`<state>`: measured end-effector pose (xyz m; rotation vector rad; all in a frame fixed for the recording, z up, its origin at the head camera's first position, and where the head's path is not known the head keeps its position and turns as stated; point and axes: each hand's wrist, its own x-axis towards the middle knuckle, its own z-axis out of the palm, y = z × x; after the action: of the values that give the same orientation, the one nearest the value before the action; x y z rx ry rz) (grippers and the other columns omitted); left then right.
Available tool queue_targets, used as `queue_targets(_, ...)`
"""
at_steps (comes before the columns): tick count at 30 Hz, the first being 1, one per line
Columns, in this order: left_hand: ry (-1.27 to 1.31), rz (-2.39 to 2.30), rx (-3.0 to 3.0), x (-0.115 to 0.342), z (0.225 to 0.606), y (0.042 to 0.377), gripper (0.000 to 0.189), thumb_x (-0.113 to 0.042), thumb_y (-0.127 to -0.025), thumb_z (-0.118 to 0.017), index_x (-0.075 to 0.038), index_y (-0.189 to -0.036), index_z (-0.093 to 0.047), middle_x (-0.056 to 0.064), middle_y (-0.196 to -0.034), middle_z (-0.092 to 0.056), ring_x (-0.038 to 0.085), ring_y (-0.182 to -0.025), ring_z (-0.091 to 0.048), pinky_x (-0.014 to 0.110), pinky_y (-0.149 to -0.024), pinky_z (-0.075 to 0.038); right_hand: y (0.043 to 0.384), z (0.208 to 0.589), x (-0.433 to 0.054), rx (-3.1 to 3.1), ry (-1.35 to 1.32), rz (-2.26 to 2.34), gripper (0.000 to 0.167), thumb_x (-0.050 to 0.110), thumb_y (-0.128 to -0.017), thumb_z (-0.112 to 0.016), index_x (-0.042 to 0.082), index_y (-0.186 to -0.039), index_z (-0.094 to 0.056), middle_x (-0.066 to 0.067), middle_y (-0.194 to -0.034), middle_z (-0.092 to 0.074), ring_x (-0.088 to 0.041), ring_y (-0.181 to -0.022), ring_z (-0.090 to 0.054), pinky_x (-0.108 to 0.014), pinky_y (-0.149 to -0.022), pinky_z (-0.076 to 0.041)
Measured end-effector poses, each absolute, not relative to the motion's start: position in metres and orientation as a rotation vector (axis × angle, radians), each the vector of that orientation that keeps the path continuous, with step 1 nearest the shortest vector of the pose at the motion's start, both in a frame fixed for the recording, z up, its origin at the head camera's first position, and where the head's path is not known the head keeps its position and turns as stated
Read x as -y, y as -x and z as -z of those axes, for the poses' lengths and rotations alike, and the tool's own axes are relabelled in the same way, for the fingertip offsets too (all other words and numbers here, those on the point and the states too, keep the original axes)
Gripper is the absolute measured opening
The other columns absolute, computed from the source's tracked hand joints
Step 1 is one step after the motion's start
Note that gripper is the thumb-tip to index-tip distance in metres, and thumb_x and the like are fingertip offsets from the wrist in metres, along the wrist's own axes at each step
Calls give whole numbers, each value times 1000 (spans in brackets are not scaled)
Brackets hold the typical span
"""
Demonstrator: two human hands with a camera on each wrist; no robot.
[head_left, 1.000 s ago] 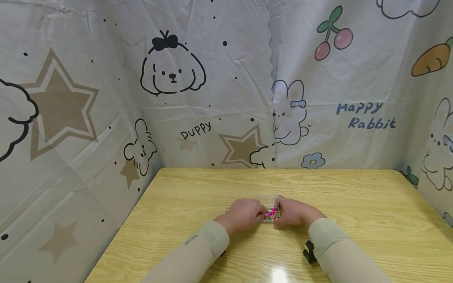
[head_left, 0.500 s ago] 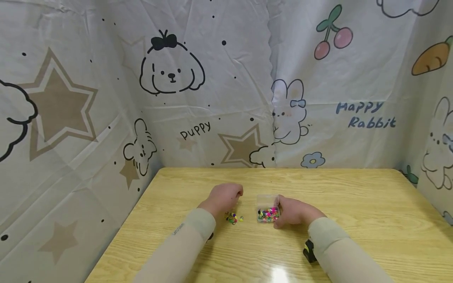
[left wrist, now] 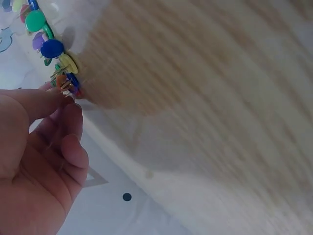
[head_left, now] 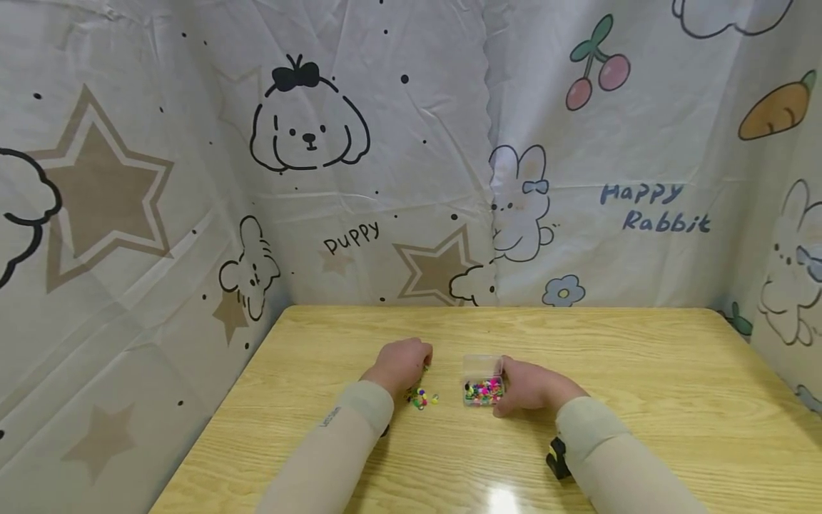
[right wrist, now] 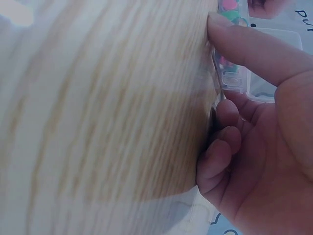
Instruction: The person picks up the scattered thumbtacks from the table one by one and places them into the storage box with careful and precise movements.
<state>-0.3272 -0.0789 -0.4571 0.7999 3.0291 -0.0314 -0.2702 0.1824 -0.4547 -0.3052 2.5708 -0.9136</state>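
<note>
Colourful flat-headed thumbtacks [head_left: 420,397] lie in a small loose pile on the table, with my left hand [head_left: 401,363] just beyond them. In the left wrist view, the thumb and index finger of that hand [left wrist: 41,156] pinch at the end of the row of thumbtacks [left wrist: 52,48], by an orange one. To the right stands a small clear plastic box [head_left: 480,365], hinged lid raised, holding many thumbtacks of the same sort. My right hand [head_left: 529,385] grips its right side, the thumb along the near wall in the right wrist view; some fingertips are hidden behind the box [right wrist: 232,81].
The wood-grain table [head_left: 616,357] reaches back to a printed cloth curtain [head_left: 385,143], which also hangs along both sides. A black wrist device [head_left: 557,458] shows under the right sleeve.
My left hand has moved left from the box to the far side of the loose thumbtacks, then slightly lower onto them. The right hand keeps its hold on the box.
</note>
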Motion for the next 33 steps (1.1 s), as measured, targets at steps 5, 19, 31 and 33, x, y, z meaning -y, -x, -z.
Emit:
queue_targets(5, -803, -2, -3027, 79, 460, 329, 24, -3, -102, -54, -21, -97, -69, -4, -91, -63, 13, -81, -60, 34, -74, -53, 270, 456, -181, -2576, 295, 910, 56, 19, -74, -91, 13, -114, -52, -6, -116, -59, -26, -108, -53, -52, -105, -37)
queue_targets(19, -901, -81, -2990, 75, 454, 322, 14, -12, -96, -64, -22, -87, -64, -9, -82, -60, 9, -72, -54, 33, -69, -50, 273, 458, -182, -2603, 318, 862, 52, 22, -75, -90, 14, -106, -49, -5, -110, -57, -26, -99, -51, -47, -94, -40)
queue_targets(31, -1172, -65, -2901, 47, 445, 297, 10, -15, -98, -63, -23, -92, -66, -14, -84, -63, 4, -72, -54, 25, -71, -49, 273, 460, -183, -2608, 339, 864, 52, 22, -74, -90, 14, -106, -49, -5, -107, -57, -26, -97, -51, -45, -91, -41)
queue_targets(33, -1218, -81, -2886, 43, 445, 294, 12, -14, -98, -62, -24, -91, -66, -15, -83, -62, 4, -72, -53, 23, -71, -48, 272, 459, -183, -2611, 339, 855, 52, 22, -75, -90, 14, -105, -49, -5, -104, -56, -26, -94, -50, -43, -85, -40)
